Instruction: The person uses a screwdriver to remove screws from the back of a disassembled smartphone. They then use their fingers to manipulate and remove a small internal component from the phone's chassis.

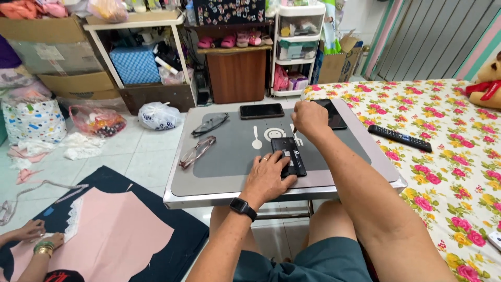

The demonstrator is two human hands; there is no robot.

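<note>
On a small grey table (219,177) lies an opened black phone (288,151), back side up. My left hand (269,176) rests flat on its near end and holds it down. My right hand (309,119) is closed around a thin tool, a small screwdriver by its look, whose tip points down at the phone's far end. A black smartwatch sits on my left wrist.
Another black phone (261,110) and a dark tablet (334,116) lie at the table's far edge, two pairs of glasses (197,151) on its left. A remote (400,138) lies on the flowered bedsheet to the right. Another person's hands (39,237) work on pink fabric on the floor.
</note>
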